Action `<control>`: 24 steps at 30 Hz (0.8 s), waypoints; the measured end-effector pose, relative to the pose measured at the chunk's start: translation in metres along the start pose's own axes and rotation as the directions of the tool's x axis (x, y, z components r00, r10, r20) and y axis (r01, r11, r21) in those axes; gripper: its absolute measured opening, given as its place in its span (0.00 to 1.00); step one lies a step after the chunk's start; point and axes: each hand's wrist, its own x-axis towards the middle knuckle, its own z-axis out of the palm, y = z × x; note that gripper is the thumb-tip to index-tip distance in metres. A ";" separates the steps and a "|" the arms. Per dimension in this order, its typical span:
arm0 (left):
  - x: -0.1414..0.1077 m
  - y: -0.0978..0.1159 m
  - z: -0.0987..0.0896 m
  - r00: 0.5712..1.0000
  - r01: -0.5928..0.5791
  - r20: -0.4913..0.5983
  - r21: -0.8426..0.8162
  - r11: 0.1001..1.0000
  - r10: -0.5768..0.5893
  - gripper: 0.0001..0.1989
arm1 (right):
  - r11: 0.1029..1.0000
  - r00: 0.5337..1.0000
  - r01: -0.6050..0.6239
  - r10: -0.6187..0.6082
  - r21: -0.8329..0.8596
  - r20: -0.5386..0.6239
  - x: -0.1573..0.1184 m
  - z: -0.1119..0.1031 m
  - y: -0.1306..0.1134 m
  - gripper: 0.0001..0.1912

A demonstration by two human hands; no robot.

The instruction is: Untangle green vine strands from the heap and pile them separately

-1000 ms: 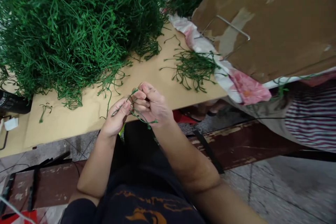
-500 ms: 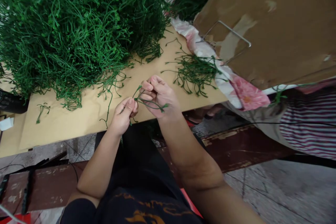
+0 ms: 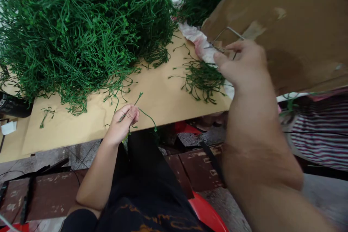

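Observation:
In the head view my left hand [image 3: 125,121] is closed on a green plastic stem [image 3: 148,116], whose thin branches stick out past the fingers over the board's front edge. My right hand [image 3: 240,61] reaches over to the bent metal wire [image 3: 236,32] on the brown cardboard [image 3: 304,25]; its fingertips are bent around something I cannot make out. Just left of that hand lies a small bunch of green stems [image 3: 205,79]. A large heap of green stems [image 3: 81,32] fills the upper left.
The tan board [image 3: 163,90] carries the stems. A pink and white cloth [image 3: 198,41] lies beside the cardboard. A black can [image 3: 13,105] stands at the far left. Striped fabric [image 3: 320,134] is at the right, and a red stool [image 3: 209,214] shows below.
My right hand has left the stem near my left hand and moved right and up to the wire on the cardboard. My left hand stays closed on the stem.

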 end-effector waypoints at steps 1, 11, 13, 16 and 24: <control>0.001 0.000 0.000 1.000 0.012 0.018 0.040 0.999 -0.013 0.20 | 0.978 0.995 -0.100 0.098 -0.181 -0.021 -0.005 -0.001 -0.009 0.17; 0.010 0.013 0.006 0.984 0.070 0.126 0.388 0.919 -0.128 0.16 | 0.996 0.979 0.087 -0.080 -0.030 0.186 -0.065 0.031 -0.074 0.20; 0.011 0.014 0.007 0.981 0.076 0.135 0.376 0.924 -0.136 0.14 | 0.966 0.878 0.218 -0.257 0.140 0.404 -0.076 0.040 -0.084 0.14; 0.010 0.013 0.006 0.982 0.076 0.142 0.319 0.945 -0.127 0.14 | 0.920 0.714 0.283 -0.391 0.272 0.580 -0.090 0.051 -0.097 0.08; 0.004 0.010 -0.005 0.996 0.041 0.069 0.230 0.972 -0.059 0.18 | 0.884 0.894 0.134 -0.303 0.447 0.331 -0.089 0.052 -0.089 0.12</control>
